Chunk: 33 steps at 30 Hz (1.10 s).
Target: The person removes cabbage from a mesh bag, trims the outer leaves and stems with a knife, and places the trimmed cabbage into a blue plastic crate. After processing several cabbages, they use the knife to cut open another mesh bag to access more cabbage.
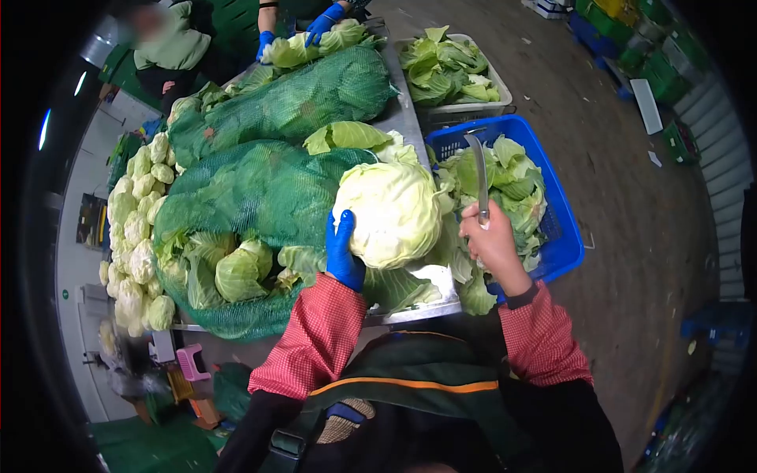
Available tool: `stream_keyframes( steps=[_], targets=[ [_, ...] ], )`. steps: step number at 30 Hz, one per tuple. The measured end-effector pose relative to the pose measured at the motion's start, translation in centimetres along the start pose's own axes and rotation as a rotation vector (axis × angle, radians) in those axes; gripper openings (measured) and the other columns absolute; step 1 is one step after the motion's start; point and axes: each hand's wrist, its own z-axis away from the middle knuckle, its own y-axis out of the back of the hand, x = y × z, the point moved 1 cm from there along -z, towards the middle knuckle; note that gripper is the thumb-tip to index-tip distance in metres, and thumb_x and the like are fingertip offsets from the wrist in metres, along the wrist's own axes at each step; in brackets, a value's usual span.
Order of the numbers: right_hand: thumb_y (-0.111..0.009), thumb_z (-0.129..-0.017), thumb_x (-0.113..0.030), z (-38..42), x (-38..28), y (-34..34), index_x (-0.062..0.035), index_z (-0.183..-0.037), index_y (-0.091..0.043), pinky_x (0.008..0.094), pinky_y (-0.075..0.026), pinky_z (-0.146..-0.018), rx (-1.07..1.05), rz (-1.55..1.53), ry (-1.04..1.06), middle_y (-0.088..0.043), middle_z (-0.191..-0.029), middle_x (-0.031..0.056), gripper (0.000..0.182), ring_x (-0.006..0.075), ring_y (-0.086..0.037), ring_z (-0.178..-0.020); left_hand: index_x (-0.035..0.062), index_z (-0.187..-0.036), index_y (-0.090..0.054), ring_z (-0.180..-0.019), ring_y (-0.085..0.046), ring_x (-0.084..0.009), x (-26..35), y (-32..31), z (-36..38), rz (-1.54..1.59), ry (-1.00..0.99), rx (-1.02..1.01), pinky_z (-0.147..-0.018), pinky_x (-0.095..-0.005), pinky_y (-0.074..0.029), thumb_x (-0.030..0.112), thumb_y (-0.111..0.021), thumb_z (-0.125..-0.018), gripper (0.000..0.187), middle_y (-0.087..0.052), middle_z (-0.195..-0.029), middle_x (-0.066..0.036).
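Note:
A pale, trimmed cabbage (388, 213) is held up over the front of the metal table. My left hand (344, 251), in a blue glove, grips its left side with the thumb showing. My bare right hand (492, 240) is closed round the handle of a curved knife (480, 169), its blade pointing up and away from me. Below that hand, loose outer leaves (516, 185) fill a blue crate (566, 229). Left of the cabbage lies a green mesh sack (244, 189), its mouth open toward me with green cabbages (242, 272) inside.
Behind, a second mesh sack (292, 102) lies across the metal table (408, 130). Pale cabbages (134, 236) are piled at the left. A whitish crate (501, 85) of leaves stands at the back right. Across the table, another person's blue-gloved hands (322, 25) handle cabbage leaves.

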Motion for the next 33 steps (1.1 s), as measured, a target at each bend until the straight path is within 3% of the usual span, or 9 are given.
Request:
stream_keyframes(
  steps=[6,11,15,18,25,28,29,32,33],
  targets=[
    [-0.070,-0.082,-0.029,2.1,-4.4,-2.9,-0.0078,-0.109,-0.053,0.0427,-0.051,-0.071,0.075,0.570,0.331,-0.063,-0.089,0.0173,0.039,0.0359,-0.064,-0.080,0.0037,-0.132,-0.045,-0.112,-0.057,-0.0244,-0.5,-0.7,0.6,-0.287,-0.178,0.125,-0.097,-0.0394,-0.048,0.021,-0.067,-0.091,0.050,-0.057,-0.123,-0.013],
    [-0.070,-0.084,-0.023,2.0,-2.0,-2.2,-0.0052,-0.104,-0.054,0.0373,-0.050,-0.070,0.030,0.642,0.428,-0.063,-0.086,0.0124,0.032,0.0278,-0.065,-0.082,0.0038,-0.132,-0.045,-0.112,-0.059,-0.0265,-1.5,0.3,0.3,0.029,0.033,0.166,-0.096,-0.0417,-0.050,0.024,-0.065,-0.092,0.049,-0.057,-0.125,-0.014],
    [-0.078,-0.078,-0.032,2.0,-0.8,-1.6,-0.0041,-0.119,-0.051,0.0355,-0.051,-0.071,0.005,0.297,0.059,-0.064,-0.093,0.0111,0.056,0.0231,-0.065,-0.079,0.0053,-0.139,-0.041,-0.119,-0.057,-0.0277,-1.5,-0.1,0.5,0.177,0.048,0.033,-0.099,-0.0432,-0.049,0.034,-0.061,-0.094,0.057,-0.054,-0.133,-0.011],
    [-0.076,-0.082,-0.020,2.9,-1.5,-3.8,0.0032,-0.131,-0.042,0.0303,-0.050,-0.071,0.018,0.175,0.261,-0.062,-0.089,0.0083,0.065,0.0169,-0.063,-0.088,0.0058,-0.142,-0.039,-0.123,-0.054,-0.0288,-2.0,-0.9,1.0,0.129,0.052,0.053,-0.102,-0.0455,-0.046,0.037,-0.061,-0.094,0.062,-0.052,-0.137,-0.012],
    [-0.078,-0.081,-0.024,2.3,-0.5,-2.2,-0.0001,-0.137,-0.040,0.0227,-0.046,-0.068,-0.116,-0.020,0.167,-0.054,-0.093,0.0017,0.072,0.0080,-0.052,-0.076,0.0078,-0.149,-0.030,-0.137,-0.039,-0.0323,-0.8,-2.7,2.8,0.369,0.279,-0.133,-0.114,-0.0487,-0.031,0.050,-0.042,-0.098,0.066,-0.037,-0.150,-0.015],
    [-0.079,-0.079,-0.018,1.5,-2.3,-1.3,-0.0020,-0.133,-0.045,0.0265,-0.049,-0.074,-0.031,-0.019,0.319,-0.059,-0.098,0.0062,0.066,0.0129,-0.058,-0.087,0.0087,-0.150,-0.027,-0.138,-0.036,-0.0341,-0.5,-3.2,3.6,0.397,0.320,-0.232,-0.115,-0.0504,-0.028,0.051,-0.039,-0.099,0.067,-0.034,-0.152,-0.016],
    [-0.079,-0.079,-0.030,1.4,-4.1,-1.8,-0.0041,-0.130,-0.050,0.0283,-0.048,-0.074,-0.030,-0.162,0.483,-0.057,-0.097,0.0071,0.064,0.0124,-0.057,-0.084,0.0090,-0.151,-0.026,-0.138,-0.036,-0.0349,-0.3,-3.4,3.8,0.389,0.353,-0.244,-0.115,-0.0513,-0.027,0.052,-0.039,-0.098,0.069,-0.033,-0.153,-0.016],
    [-0.078,-0.079,-0.034,-1.6,-6.4,0.7,-0.0025,-0.123,-0.057,0.0286,-0.048,-0.075,-0.202,0.391,0.756,-0.056,-0.105,0.0091,0.058,0.0126,-0.057,-0.088,0.0090,-0.151,-0.026,-0.138,-0.036,-0.0357,-0.5,-3.3,4.2,0.394,0.429,-0.261,-0.115,-0.0519,-0.027,0.051,-0.039,-0.099,0.068,-0.032,-0.153,-0.016],
    [-0.077,-0.082,-0.028,-2.6,-6.8,0.7,-0.0015,-0.107,-0.062,0.0246,-0.047,-0.063,-0.287,0.364,0.827,-0.059,-0.094,0.0052,0.040,0.0101,-0.057,-0.076,0.0089,-0.150,-0.027,-0.138,-0.036,-0.0356,-0.6,-3.3,4.3,0.398,0.451,-0.266,-0.115,-0.0517,-0.027,0.050,-0.038,-0.099,0.067,-0.033,-0.153,-0.016]
  ],
)
